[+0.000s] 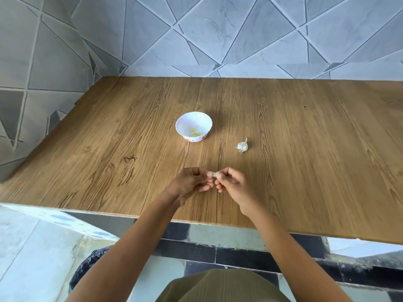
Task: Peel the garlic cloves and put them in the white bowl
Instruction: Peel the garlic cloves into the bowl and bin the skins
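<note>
**Two hands pinch one garlic clove**

Head view: The left hand [192,183] and right hand [231,182] meet near the front of the wooden table [305,149]. Both pinch a small garlic clove [214,174] between their fingertips. Farther back sits the white bowl [193,126] with a few yellowish peeled cloves [195,132] inside. To its right lies a garlic bulb [242,146]. Nothing lies between hands and bowl. A tiled wall [218,35] stands behind.

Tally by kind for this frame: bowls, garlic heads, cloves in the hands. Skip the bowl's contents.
white bowl: 1
garlic head: 1
clove, pinched between the left hand and right hand: 1
Total: 3
</note>
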